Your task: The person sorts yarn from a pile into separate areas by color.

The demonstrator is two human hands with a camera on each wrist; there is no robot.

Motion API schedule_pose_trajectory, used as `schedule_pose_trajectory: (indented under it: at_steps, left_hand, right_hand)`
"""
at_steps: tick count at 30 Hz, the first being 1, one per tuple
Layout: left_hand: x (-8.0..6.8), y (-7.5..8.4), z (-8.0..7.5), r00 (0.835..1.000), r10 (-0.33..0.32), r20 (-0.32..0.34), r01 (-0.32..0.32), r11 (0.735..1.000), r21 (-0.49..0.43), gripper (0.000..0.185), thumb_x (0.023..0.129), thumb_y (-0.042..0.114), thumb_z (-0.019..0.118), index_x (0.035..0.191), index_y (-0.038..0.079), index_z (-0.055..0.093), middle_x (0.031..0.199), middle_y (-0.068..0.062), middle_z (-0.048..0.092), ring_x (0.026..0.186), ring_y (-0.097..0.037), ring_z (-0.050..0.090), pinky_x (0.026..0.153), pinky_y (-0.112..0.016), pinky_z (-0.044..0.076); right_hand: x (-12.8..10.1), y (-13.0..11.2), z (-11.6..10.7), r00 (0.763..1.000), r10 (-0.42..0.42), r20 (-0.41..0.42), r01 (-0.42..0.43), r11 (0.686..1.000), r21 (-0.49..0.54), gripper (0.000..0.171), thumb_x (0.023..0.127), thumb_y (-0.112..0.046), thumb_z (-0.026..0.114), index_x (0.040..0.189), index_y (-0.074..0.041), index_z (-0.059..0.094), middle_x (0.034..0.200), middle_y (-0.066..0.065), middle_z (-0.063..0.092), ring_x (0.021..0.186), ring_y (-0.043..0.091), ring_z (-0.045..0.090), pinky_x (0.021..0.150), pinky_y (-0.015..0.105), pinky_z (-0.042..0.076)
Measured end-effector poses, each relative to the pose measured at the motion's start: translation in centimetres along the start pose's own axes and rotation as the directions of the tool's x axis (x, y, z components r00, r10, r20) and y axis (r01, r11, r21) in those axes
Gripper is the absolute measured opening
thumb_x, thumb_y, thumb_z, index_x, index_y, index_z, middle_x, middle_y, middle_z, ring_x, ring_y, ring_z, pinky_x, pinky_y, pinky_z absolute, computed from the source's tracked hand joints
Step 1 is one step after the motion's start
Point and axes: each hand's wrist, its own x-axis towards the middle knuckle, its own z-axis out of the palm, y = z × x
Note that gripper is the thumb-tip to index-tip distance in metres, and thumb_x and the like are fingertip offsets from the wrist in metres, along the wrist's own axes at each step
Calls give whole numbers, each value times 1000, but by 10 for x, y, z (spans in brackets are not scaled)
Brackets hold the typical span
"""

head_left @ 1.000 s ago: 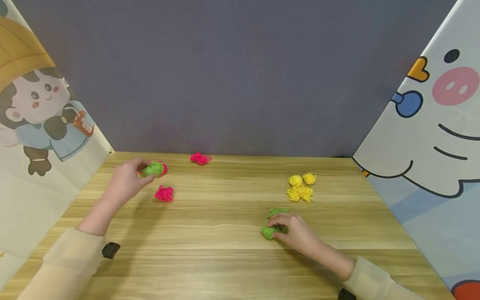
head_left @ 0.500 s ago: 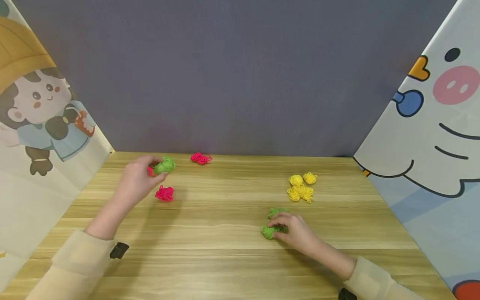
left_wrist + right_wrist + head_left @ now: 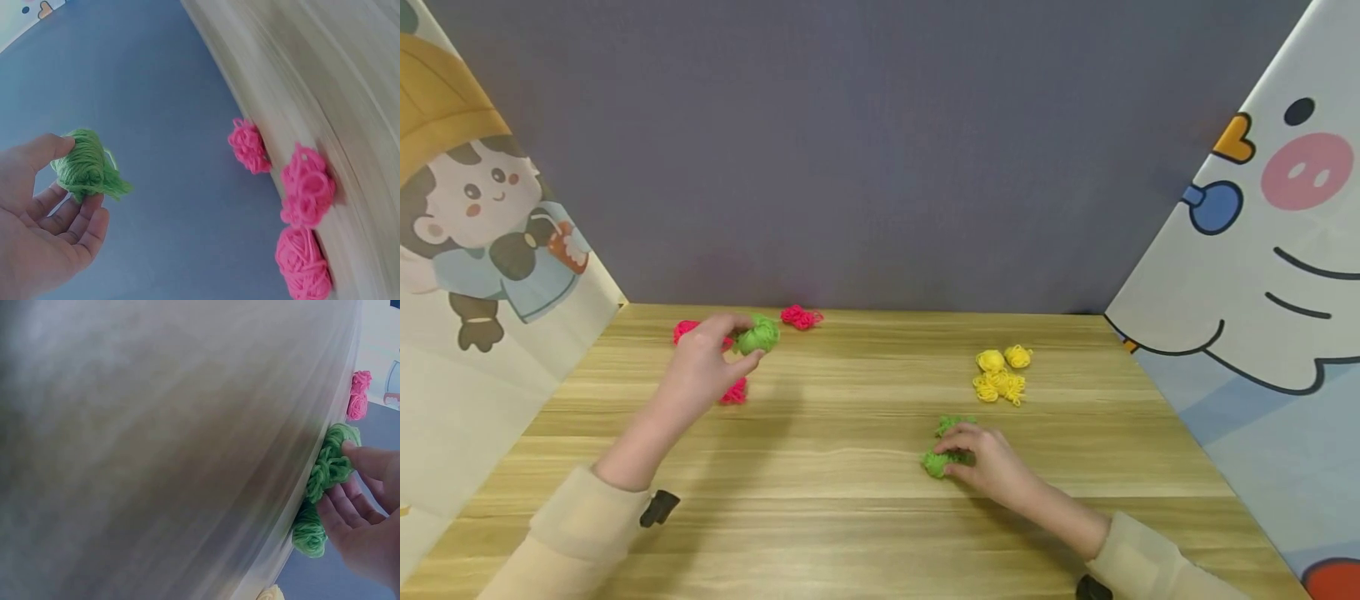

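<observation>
My left hand (image 3: 703,365) pinches a small ball of green yarn (image 3: 758,335) between thumb and fingers, held above the table. In the left wrist view this yarn (image 3: 87,164) is wound, with a loose end sticking out. At right centre my right hand (image 3: 994,467) grips another bundle of green yarn (image 3: 936,464) resting on the wood, its looped strands (image 3: 330,464) clear in the right wrist view. Right beside that bundle lies another green yarn bundle (image 3: 955,423), partly hidden behind the fingers. Pink yarn bundles (image 3: 734,392) lie below and behind my left hand, partly covered by it.
A separate pink bundle (image 3: 801,317) lies by the grey back panel (image 3: 880,167). Several yellow yarn bundles (image 3: 1000,386) sit grouped at the right rear of the wooden table (image 3: 850,533). Printed cartoon panels (image 3: 1240,275) stand along both sides.
My left hand has carried the green yarn ball rightward from over the pink bundles at the left, uncovering part of the rear one. My right hand has stayed in place.
</observation>
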Motion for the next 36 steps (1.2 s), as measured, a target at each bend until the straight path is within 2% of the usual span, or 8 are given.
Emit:
schedule_pose_trajectory:
  at_steps: [7, 21, 29, 36]
  left_hand:
    - [0, 13, 7, 999, 8, 31, -8, 1000, -22, 35, 77, 6, 76, 107, -3, 62, 98, -13, 64, 87, -25, 60, 76, -43, 54]
    - [-3, 33, 37, 991, 134, 30, -132, 989, -72, 35, 73, 10, 80, 103, 3, 64, 97, -8, 66, 84, -19, 60, 71, -37, 55]
    - [-6, 37, 56, 990, 130, 59, -122, 985, -123, 36, 72, 10, 81, 103, 3, 65, 94, -7, 65, 83, -19, 60, 71, -36, 55]
    - [-8, 42, 74, 988, 127, 89, -110, 978, -174, 35, 73, 12, 81, 103, 4, 65, 94, -6, 66, 85, -17, 61, 72, -35, 56]
  right_hand:
    - [0, 0, 0, 1000, -11, -1, 11, 1000, 13, 30, 72, -1, 78, 99, -11, 71, 104, 3, 66, 96, 23, 64, 80, 28, 56]
    - [-1, 2, 2, 1000, 10, -22, -9, 999, 37, 29, 70, 2, 79, 93, -13, 67, 98, -1, 66, 85, 15, 64, 75, 26, 56]
    - [-2, 5, 3, 998, 2, -57, 0, 999, 33, 29, 70, 0, 79, 94, -12, 67, 96, -3, 66, 86, 14, 65, 78, 25, 56]
    - [-5, 6, 5, 996, 18, -86, -9, 995, 104, 29, 70, 0, 79, 95, -11, 68, 99, -1, 67, 92, 17, 65, 82, 27, 55]
